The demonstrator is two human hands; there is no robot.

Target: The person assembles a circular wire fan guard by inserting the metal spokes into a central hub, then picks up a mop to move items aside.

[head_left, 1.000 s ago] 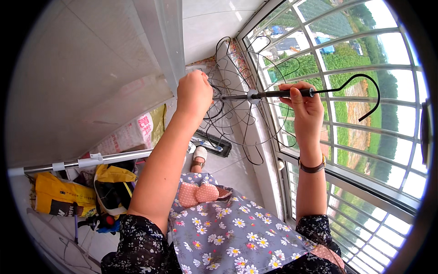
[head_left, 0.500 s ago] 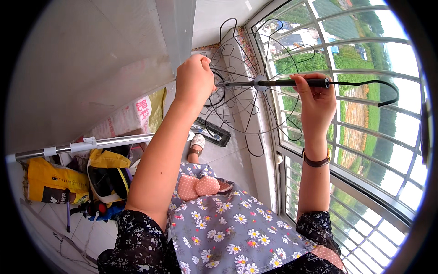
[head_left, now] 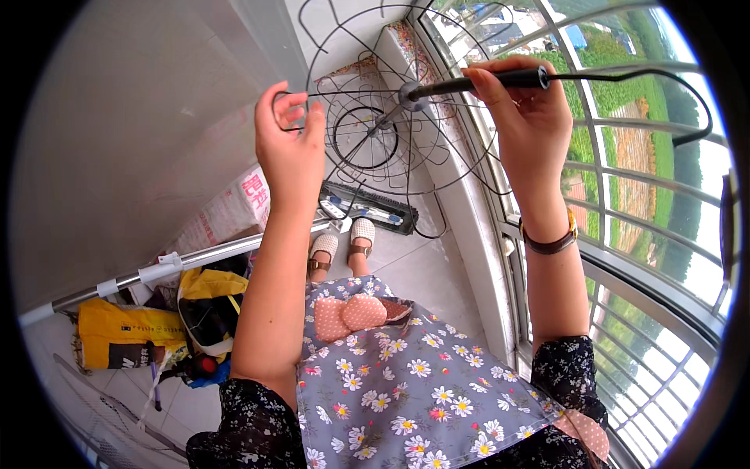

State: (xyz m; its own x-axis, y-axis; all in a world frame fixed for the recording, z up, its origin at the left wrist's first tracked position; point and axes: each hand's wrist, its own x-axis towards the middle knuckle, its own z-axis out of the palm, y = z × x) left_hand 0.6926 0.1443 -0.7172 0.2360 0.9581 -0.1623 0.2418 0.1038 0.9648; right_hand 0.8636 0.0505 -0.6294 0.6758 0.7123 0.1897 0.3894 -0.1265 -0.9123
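A black wire hanging rack [head_left: 410,95] with a central pole, rings of thin wire and curved arms is held up in front of me, tilted. My right hand [head_left: 525,117] is closed around its black handle, and a long bent hook [head_left: 660,72] sticks out to the right. At the rack's left side is my left hand [head_left: 291,148], fingers loosely curled and thumb apart. One curved wire end loops at these fingers; whether they press on it cannot be told. A smaller black ring [head_left: 336,144] shows at the rack's far end.
A barred window [head_left: 594,156] runs along the right, above a ledge [head_left: 437,187]. A flat mop [head_left: 371,209] lies beyond my feet. At left are a metal pole [head_left: 211,256], yellow bags [head_left: 129,332] and a white sack [head_left: 234,207]. A grey panel [head_left: 164,117] stands at upper left.
The rack has tilted, its wire rings now facing me more, and its handle has risen. My left hand has moved left and lower, its fingers loosening from the wires. Both feet now show.
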